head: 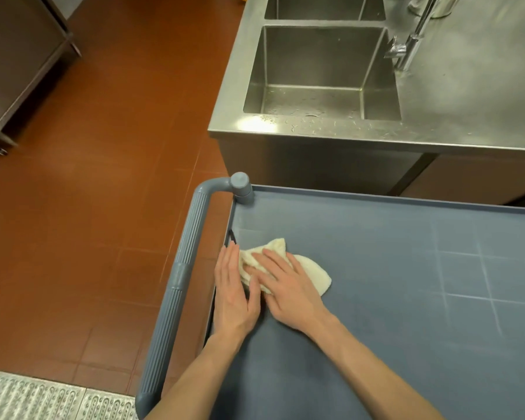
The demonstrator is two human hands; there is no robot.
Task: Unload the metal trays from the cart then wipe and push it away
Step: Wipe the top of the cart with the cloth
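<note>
Both my hands on the cart (376, 268) top | right hand (288, 294) flat, fingers straight, pressing the cloth (311, 272) | left hand (235, 294) released, flat, touching cloth's edge

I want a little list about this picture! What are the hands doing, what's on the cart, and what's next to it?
left hand: flat, fingers straight, at the cart's left edge, touching the cloth
right hand: flat, pressing the cloth
cloth: white, crumpled, on the cart top
cart: grey-blue, no trays on the visible top, faint streak marks
handle: ribbed, left end
sink: steel, wet, beyond the cart
floor: red-brown tiles
</note>
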